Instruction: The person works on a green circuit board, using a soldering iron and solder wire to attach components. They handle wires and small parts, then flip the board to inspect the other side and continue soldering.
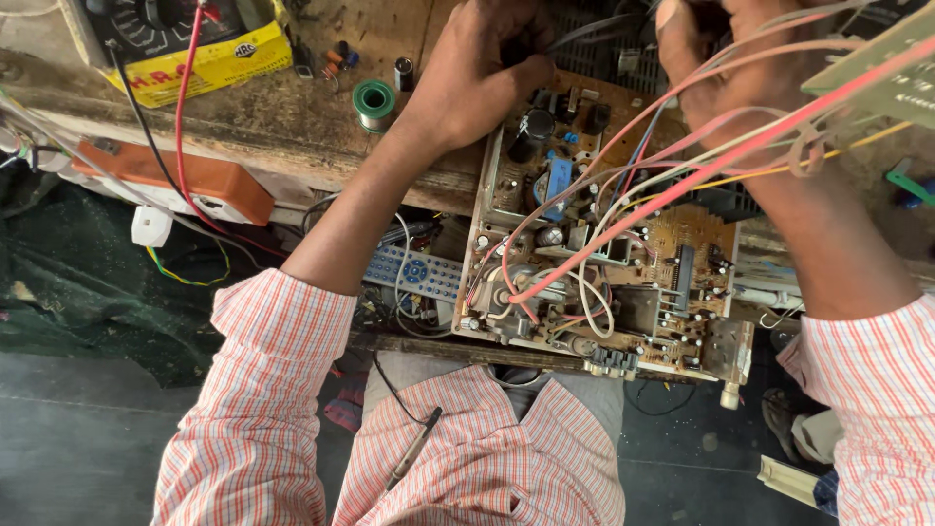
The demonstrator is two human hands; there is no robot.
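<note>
A brown circuit board [672,263] crowded with capacitors, coils and connectors lies across the bench edge in front of me. My left hand [482,73] is curled at the board's far left end, its fingers closed around dark wires there. My right hand [735,68] is at the far right end with fingers bent among red, pink and white wires [682,175] that cross the board. What the right fingers grip is hidden. A smaller green circuit board [891,63] hangs by the wires at the top right.
A yellow-cased meter [185,49] with red and black leads sits at the back left. A green solder spool [374,101] lies on the wooden bench. An orange box [185,175], a grey remote control [414,273] and a probe [414,448] on my lap are nearby.
</note>
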